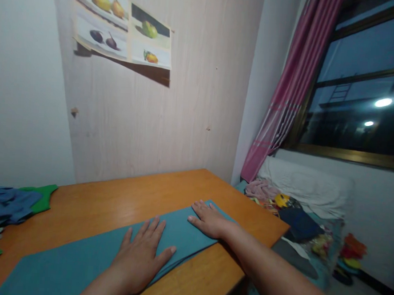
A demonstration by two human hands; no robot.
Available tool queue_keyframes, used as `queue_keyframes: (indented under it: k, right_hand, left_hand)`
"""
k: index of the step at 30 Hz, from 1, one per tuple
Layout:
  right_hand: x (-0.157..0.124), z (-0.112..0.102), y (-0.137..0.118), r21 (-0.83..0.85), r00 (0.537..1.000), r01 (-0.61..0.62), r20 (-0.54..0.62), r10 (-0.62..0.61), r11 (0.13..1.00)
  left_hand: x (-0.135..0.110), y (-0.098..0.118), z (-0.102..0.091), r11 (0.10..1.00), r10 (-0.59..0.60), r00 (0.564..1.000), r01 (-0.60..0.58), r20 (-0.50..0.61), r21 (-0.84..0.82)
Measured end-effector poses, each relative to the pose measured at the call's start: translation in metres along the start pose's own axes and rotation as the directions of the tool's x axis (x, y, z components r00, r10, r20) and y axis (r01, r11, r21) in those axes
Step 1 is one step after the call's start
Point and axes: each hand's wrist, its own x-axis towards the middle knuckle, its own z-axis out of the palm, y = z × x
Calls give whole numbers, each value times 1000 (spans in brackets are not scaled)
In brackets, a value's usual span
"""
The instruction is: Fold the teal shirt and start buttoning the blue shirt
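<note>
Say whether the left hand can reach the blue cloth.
Likely yes: the left hand, flat on the teal fabric, grips nothing, and only that fabric and tabletop lie between it and the blue cloth.

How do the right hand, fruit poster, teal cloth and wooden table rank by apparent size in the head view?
1. wooden table
2. teal cloth
3. fruit poster
4. right hand

I see plain teal cloth point(66, 255) on the orange-brown table point(141, 186). Blue clothing point(6, 202) and bright green fabric point(46, 197) show at the table's left end. Behind the table is a pale, wood-grained wall point(185, 115); beyond the table's right side, a magenta-pink curtain point(296, 82) carries a paler band.
</note>
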Motion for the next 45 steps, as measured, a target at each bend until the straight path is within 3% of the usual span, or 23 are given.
queue_keyframes:
  k: [7, 14, 19, 25, 27, 30, 37, 40, 45]
  right_hand:
    - [2, -2, 11, 17, 1000, -1, 30, 0, 1000]
    - [3, -5, 34, 3, 979, -205, 13, 204, 979]
    - [6, -1, 43, 7, 980, -197, 25, 197, 980]
    - [13, -5, 50, 60, 949, -272, -150, 279, 960]
    - [13, -2, 47, 50, 957, -232, -165, 237, 971]
    - [8, 6, 40, 19, 986, -154, -67, 155, 988]
    - [6, 4, 28, -59, 984, -179, -13, 179, 982]
    - [6, -2, 11, -71, 985, -169, -41, 166, 983]
    - [4, 6, -21, -26, 999, -25, -30, 25, 999]
  left_hand:
    - [-1, 2, -2, 1000, 6, 1000, -6, 6, 13]
    - [-2, 3, -4, 1000, 7, 1000, -7, -4, 13]
    - [-3, 4, -6, 1000, 5, 1000, -5, 18, 11]
    - [-3, 3, -5, 1000, 10, 1000, -10, 9, -21]
    - [-4, 4, -5, 1000, 9, 1000, -9, 7, -28]
    - [-4, 5, -6, 1000, 6, 1000, -6, 12, -26]
    - [-4, 6, -6, 999, 6, 1000, -6, 8, -37]
    - [-4, 4, -5, 999, 10, 1000, -10, 7, -42]
    - [-4, 3, -4, 999, 16, 1000, -16, 6, -45]
